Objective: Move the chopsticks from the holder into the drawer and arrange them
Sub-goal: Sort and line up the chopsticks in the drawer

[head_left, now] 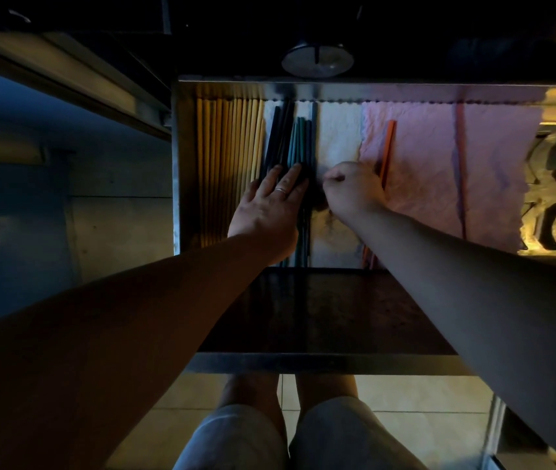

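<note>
Two hands (271, 201) (351, 189) cover dark chopsticks (298, 140); drawer (181, 164).

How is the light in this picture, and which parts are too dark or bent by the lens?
Head view: dim overall; warm light falls on the yellow chopsticks and the drawer wall, glare at right; the forearms and the top are nearly black; the wide lens bends straight edges; the right hand shades the cloth beneath.

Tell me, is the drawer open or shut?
Open: the drawer is pulled out, chopsticks showing inside.
</note>
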{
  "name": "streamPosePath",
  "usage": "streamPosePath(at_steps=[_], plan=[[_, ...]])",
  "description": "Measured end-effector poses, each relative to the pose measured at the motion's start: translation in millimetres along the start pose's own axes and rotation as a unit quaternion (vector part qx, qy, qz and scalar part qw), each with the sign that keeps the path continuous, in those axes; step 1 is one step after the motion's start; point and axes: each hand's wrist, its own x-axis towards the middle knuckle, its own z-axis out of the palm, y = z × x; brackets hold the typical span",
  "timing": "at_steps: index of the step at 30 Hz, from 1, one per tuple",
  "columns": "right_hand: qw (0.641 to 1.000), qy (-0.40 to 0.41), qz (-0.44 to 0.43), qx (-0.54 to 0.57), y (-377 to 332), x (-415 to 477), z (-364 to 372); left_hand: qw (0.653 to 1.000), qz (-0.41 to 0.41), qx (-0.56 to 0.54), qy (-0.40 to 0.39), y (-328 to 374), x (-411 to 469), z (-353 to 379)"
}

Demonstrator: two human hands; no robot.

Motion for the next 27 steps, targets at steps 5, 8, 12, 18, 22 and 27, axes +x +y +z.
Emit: streamPosePath(at_steps=[5,8,12,18,22,27], plan=[[0.998,0.050,-0.023,0.012,22,0,-18,0.998,0.013,-0.006,0.053,16,0,-1],[0.997,0.078,-0.028,-0.003,38,-4,-35,0.998,0.026,-0.021,0.049,37,3,-5],[0.990,0.115,-0.011,-0.078,61,-8,-54,0.993,0.009,-0.116,0.008,71,14,-2],[0.999,0.032,0.027,-0.033,81,-3,-64,0.967,-0.121,-0.224,0.008,114,36,6],[0.996,0.072,0.018,-0.052,90,3,-75,0.956,-0.173,-0.237,0.015,123,47,18],[0.972,0.167,-0.006,-0.164,112,5,-99,0.945,-0.201,-0.254,0.031,134,52,23]])
